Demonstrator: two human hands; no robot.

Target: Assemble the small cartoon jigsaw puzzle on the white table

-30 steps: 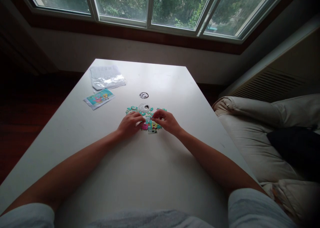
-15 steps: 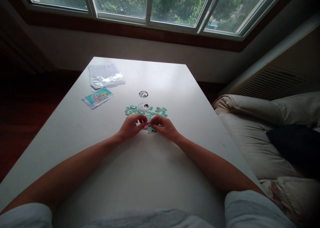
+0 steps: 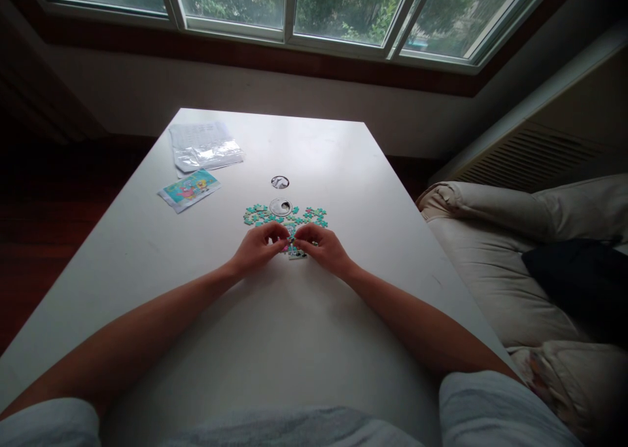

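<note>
My left hand (image 3: 261, 246) and my right hand (image 3: 321, 248) meet fingertip to fingertip over a partly joined jigsaw puzzle (image 3: 297, 256). Both are closed in a pinch, with a small jigsaw piece (image 3: 292, 239) between them. That piece is mostly covered by the fingers, so its picture is hard to make out. Beneath the hands, pink, teal and white parts of the joined section show. Loose teal jigsaw pieces (image 3: 255, 215) spread just beyond my left fingers, and more loose pieces (image 3: 316, 215) lie beyond my right ones.
Two round inset discs (image 3: 281, 207) sit in the white table (image 3: 294, 342) behind the puzzle. To the far left are a cartoon picture card (image 3: 190, 190) and a clear plastic bag with papers (image 3: 206, 147). A beige sofa (image 3: 490, 283) stands at the right, below a window (image 3: 338, 8).
My right hand has drawn back from the right side of the puzzle and come in to meet my left. Both now pinch one small piece together. The view has shifted slightly.
</note>
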